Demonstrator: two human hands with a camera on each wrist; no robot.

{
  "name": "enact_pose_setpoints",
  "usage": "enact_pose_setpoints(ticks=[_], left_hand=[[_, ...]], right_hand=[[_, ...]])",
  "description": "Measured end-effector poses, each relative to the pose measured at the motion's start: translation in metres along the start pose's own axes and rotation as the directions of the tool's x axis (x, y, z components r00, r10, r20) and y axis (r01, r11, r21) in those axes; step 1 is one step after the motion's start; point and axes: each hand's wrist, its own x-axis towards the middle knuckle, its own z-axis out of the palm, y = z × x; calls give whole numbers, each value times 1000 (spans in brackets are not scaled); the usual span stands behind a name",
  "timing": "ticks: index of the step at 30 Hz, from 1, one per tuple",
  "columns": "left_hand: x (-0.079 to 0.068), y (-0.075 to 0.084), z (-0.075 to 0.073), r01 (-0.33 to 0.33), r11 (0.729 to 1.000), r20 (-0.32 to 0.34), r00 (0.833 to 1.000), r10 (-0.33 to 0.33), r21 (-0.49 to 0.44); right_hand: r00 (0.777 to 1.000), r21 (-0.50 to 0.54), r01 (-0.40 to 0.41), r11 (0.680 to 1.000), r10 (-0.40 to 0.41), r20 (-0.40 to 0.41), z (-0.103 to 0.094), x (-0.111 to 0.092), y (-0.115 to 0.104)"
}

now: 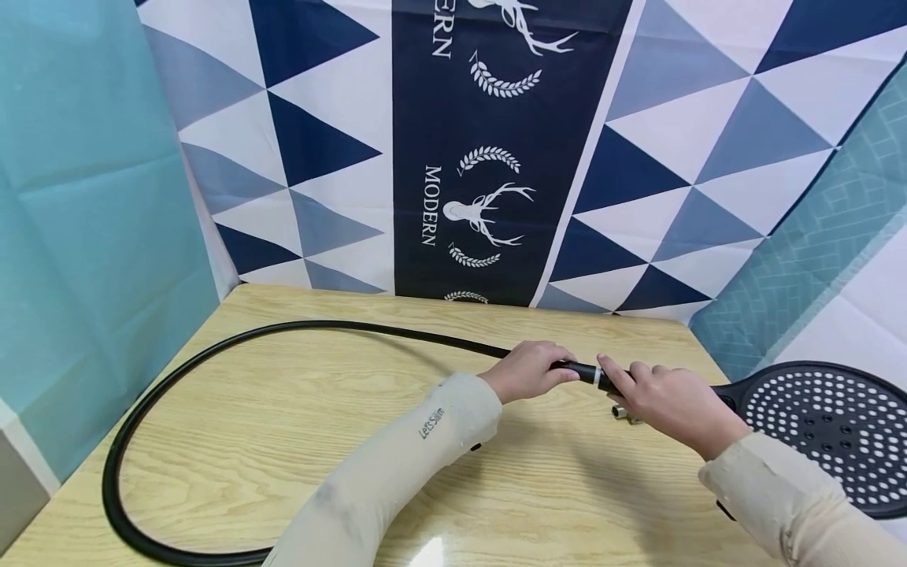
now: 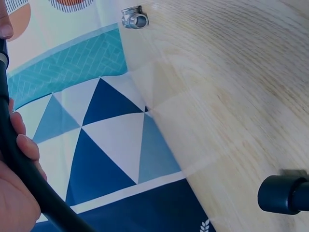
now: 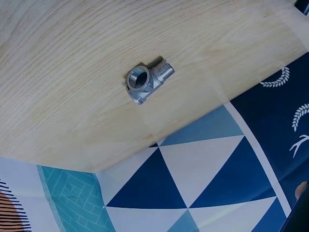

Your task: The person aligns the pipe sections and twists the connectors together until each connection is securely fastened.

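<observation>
A black shower head with a wide, round, perforated face is at the right of the head view, tilted with that face visible. My right hand grips its handle, index finger stretched along it towards a silver ring. My left hand holds the end of a black hose, just left of that ring. Hose and handle lie in one line; whether they are screwed together I cannot tell. Under the right hand, on the table, rests a threaded metal pipe fitting, partly hidden in the head view.
The hose loops widely over the left half of the wooden table. A black cylindrical end piece lies on the tabletop in the left wrist view. Patterned cloth hangs behind the table, teal sheeting on the left.
</observation>
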Motion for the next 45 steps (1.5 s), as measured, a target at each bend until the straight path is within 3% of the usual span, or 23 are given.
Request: enact_pose_setpoints(ticks=[9,22,25,31,45], left_hand=[[3,2,1,9,999,-3,1000,-9,-33],[0,-2,3,-34,999,-43,999,32,-32],[-1,-3,3,-23,999,-14,1000,22,-47],[0,0,2,76,996,98,993,-72,-42],[3,2,4,45,998,33,999,-43,-53]], right_hand=[[1000,3,-3,1000,3,31,-2,-4,2],[999,24,-6,1000,6,-32,4,-5,1],[999,26,-4,1000,5,-42,4,-3,1],[1000,18,13,1000,-13,7,1,-1,1],[1000,22,11,1000,-10,-16,2,-4,2]])
